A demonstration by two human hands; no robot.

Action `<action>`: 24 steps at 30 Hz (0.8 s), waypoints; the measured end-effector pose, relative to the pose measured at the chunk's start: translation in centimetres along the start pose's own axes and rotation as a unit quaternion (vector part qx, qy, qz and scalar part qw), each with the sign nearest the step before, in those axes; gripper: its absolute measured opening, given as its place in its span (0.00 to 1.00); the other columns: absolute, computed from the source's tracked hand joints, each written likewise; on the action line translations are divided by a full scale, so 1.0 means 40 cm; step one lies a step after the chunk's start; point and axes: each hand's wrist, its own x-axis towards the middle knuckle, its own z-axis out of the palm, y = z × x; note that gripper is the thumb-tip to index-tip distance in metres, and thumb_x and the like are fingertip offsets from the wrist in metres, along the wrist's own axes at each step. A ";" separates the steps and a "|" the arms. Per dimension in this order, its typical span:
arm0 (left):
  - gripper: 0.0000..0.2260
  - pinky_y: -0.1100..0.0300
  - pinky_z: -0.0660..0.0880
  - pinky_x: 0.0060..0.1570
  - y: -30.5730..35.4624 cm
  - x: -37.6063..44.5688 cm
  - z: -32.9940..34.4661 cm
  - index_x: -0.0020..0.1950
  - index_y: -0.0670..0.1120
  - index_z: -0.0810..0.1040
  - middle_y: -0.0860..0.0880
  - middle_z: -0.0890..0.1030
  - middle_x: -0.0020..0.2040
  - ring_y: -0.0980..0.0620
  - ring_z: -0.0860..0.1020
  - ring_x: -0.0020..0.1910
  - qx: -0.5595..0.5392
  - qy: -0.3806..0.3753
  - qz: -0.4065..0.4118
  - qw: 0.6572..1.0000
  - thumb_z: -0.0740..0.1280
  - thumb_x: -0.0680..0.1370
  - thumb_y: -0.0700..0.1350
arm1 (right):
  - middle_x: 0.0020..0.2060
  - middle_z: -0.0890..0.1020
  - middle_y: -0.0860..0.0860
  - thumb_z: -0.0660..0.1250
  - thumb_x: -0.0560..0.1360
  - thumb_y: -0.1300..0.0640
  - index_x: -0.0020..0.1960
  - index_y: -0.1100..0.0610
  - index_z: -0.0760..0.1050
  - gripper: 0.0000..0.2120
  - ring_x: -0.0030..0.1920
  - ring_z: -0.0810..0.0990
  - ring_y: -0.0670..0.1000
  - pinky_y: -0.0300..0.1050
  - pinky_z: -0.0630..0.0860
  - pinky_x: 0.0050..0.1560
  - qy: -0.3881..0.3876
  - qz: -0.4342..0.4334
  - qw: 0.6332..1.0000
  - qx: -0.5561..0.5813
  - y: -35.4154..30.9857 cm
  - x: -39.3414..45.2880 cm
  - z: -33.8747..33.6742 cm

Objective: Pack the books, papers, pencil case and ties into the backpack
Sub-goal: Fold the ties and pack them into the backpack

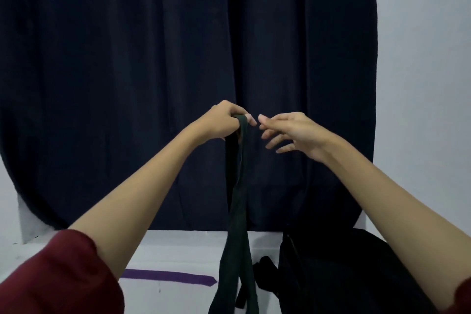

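Head view, near to far. Our dark red sleeves (63, 275) fill the bottom left corner, with a sliver of the other cuff at bottom right; both forearms are bare and stretched forward.

On the white table (178, 245) below: a purple tie (168, 276) lies flat at left. The black backpack (331, 275) sits at right, partly hidden under our right forearm; we can't tell whether it's unzipped. A small black strap or flap pokes out just left of it.

Dark green tie (239, 211) hangs doubled, both tails dropping to the bottom edge between the purple tie and the backpack. We can't tell if the tails touch the table.

Our left hand (226, 120) is raised with its fingers curled round the fold of the green tie, which loops over them. Our right hand (293, 132) sits just beside it, fingers loosely spread and slightly bent, holding nothing; its index tip is near the left fingertips, with a small gap between.

Behind: a dark navy curtain (153, 58) covers most of the background, with pale wall (423, 58) at right and lower left.
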 end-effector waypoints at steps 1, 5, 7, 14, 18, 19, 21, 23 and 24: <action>0.09 0.71 0.73 0.30 0.005 0.001 0.008 0.52 0.46 0.81 0.50 0.81 0.36 0.63 0.78 0.30 0.014 -0.007 0.003 1.000 0.61 0.81 0.44 | 0.45 0.84 0.50 0.65 0.72 0.38 0.51 0.56 0.80 0.22 0.45 0.84 0.51 0.45 0.78 0.46 -0.022 0.006 1.000 -0.021 0.000 0.001 -0.001; 0.14 0.69 0.76 0.32 0.023 0.027 0.027 0.49 0.46 0.81 0.50 0.82 0.39 0.57 0.80 0.37 0.022 0.027 0.023 0.999 0.60 0.74 0.32 | 0.39 0.84 0.51 0.67 0.75 0.49 0.41 0.55 0.81 0.11 0.42 0.82 0.51 0.47 0.78 0.50 -0.081 -0.001 0.996 0.049 0.005 0.004 0.015; 0.13 0.69 0.76 0.32 0.015 0.041 0.032 0.49 0.45 0.82 0.50 0.82 0.38 0.57 0.79 0.36 -0.004 0.044 0.022 0.999 0.61 0.74 0.32 | 0.39 0.82 0.53 0.68 0.75 0.58 0.33 0.54 0.77 0.12 0.39 0.81 0.52 0.47 0.79 0.48 -0.041 -0.014 0.992 0.117 0.008 0.024 0.012; 0.09 0.61 0.80 0.38 -0.140 0.049 0.121 0.45 0.45 0.81 0.49 0.83 0.37 0.55 0.81 0.35 -0.089 -0.031 -0.062 0.994 0.63 0.80 0.45 | 0.39 0.84 0.50 0.64 0.78 0.59 0.41 0.55 0.73 0.06 0.41 0.84 0.51 0.42 0.78 0.43 0.044 -0.025 0.984 0.172 0.009 0.056 -0.068; 0.11 0.59 0.80 0.36 -0.114 0.081 0.102 0.51 0.39 0.82 0.49 0.80 0.33 0.57 0.78 0.29 -0.179 0.116 -0.042 0.976 0.64 0.80 0.45 | 0.36 0.83 0.53 0.67 0.76 0.59 0.45 0.58 0.77 0.02 0.34 0.83 0.52 0.43 0.80 0.40 0.031 0.034 0.987 0.154 0.033 0.044 -0.054; 0.10 0.59 0.80 0.36 -0.094 0.089 0.083 0.51 0.39 0.82 0.48 0.79 0.33 0.57 0.77 0.29 -0.185 0.139 -0.030 0.972 0.64 0.80 0.45 | 0.35 0.83 0.53 0.68 0.75 0.58 0.42 0.57 0.77 0.04 0.34 0.83 0.52 0.42 0.80 0.38 0.018 0.041 0.989 0.144 0.039 0.041 -0.048; 0.09 0.59 0.80 0.36 -0.051 0.092 0.048 0.50 0.41 0.82 0.48 0.79 0.34 0.56 0.76 0.30 -0.179 0.143 -0.001 0.973 0.65 0.80 0.44 | 0.35 0.83 0.53 0.69 0.74 0.58 0.35 0.55 0.78 0.09 0.37 0.83 0.52 0.42 0.79 0.39 0.005 0.035 0.991 0.131 0.045 0.037 -0.034; 0.08 0.59 0.81 0.38 -0.021 0.085 0.032 0.51 0.43 0.82 0.46 0.80 0.36 0.55 0.77 0.31 -0.166 0.117 0.016 0.979 0.65 0.80 0.44 | 0.37 0.84 0.51 0.71 0.73 0.58 0.28 0.52 0.77 0.15 0.38 0.82 0.49 0.42 0.78 0.43 0.031 0.018 0.991 0.129 0.040 0.038 -0.018; 0.08 0.59 0.81 0.39 -0.014 0.079 0.031 0.52 0.42 0.82 0.46 0.81 0.36 0.56 0.78 0.31 -0.162 0.107 0.018 0.981 0.65 0.79 0.44 | 0.36 0.83 0.50 0.71 0.72 0.59 0.27 0.51 0.77 0.15 0.37 0.81 0.47 0.42 0.77 0.44 0.054 0.010 0.990 0.132 0.037 0.039 -0.009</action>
